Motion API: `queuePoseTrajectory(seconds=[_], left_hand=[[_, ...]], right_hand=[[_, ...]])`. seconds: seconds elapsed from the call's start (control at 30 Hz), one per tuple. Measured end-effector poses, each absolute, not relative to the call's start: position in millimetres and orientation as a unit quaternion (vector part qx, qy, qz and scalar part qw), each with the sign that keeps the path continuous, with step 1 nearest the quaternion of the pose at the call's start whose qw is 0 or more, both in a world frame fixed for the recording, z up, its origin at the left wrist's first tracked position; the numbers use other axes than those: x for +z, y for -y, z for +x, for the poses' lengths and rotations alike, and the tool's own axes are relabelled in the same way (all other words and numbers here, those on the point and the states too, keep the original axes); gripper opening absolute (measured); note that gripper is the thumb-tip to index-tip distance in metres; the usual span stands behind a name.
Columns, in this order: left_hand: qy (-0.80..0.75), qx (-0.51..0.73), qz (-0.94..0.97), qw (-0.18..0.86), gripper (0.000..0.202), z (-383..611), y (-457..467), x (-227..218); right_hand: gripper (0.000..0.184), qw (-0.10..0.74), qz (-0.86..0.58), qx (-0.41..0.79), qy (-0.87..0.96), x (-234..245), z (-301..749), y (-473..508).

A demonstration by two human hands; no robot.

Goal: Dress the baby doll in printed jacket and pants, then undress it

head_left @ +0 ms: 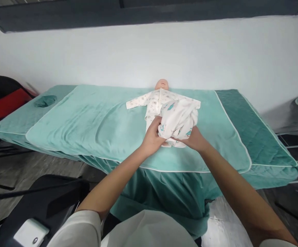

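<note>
Between my hands is a bunched white cloth (179, 118) with a teal print, which looks like a baby garment or wrap. My left hand (152, 137) grips its left lower edge, and my right hand (194, 139) grips the lower right side, its fingers partly hidden under the fabric. Beyond it a baby doll (161, 84) lies on its back, head towards the wall. It wears a patterned white long-sleeved top (154, 99), sleeves spread to both sides. The bunched cloth hides much of the doll's lower body.
The doll lies on a green padded bed (108, 120) against a white wall (149, 55). A face hole (45, 101) opens at the bed's left end. At lower left a black chair (59, 195) carries a white device (31, 233). A red-and-black chair (6, 99) stands far left.
</note>
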State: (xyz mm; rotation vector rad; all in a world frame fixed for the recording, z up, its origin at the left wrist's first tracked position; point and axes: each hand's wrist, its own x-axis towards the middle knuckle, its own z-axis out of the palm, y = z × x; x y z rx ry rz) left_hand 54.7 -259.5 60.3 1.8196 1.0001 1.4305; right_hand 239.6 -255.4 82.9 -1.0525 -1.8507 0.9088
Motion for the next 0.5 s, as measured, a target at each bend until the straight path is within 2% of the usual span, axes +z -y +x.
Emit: queuePoseTrajectory(seconds=[0.1, 0.23, 0.4, 0.5], left_hand=[[-0.393, 0.512, 0.667, 0.372, 0.045, 52.8, 264.5, 60.3], [-0.387, 0.471, 0.65, 0.453, 0.051, 30.3, 271.2, 60.9], [-0.424, 0.551, 0.594, 0.404, 0.041, -21.4, 275.0, 70.0], [-0.369, 0.629, 0.579, 0.365, 0.045, -37.1, 290.1, 106.3]], right_hand=[[0.107, 0.435, -0.427, 0.346, 0.714, 78.4, 240.6, 246.8], [0.097, 0.469, -0.441, 0.332, 0.689, 80.6, 262.8, 235.2], [0.072, 0.479, -0.507, 0.297, 0.653, 87.1, 334.5, 220.1], [0.057, 0.431, -0.569, 0.266, 0.649, 77.7, 379.5, 209.3]])
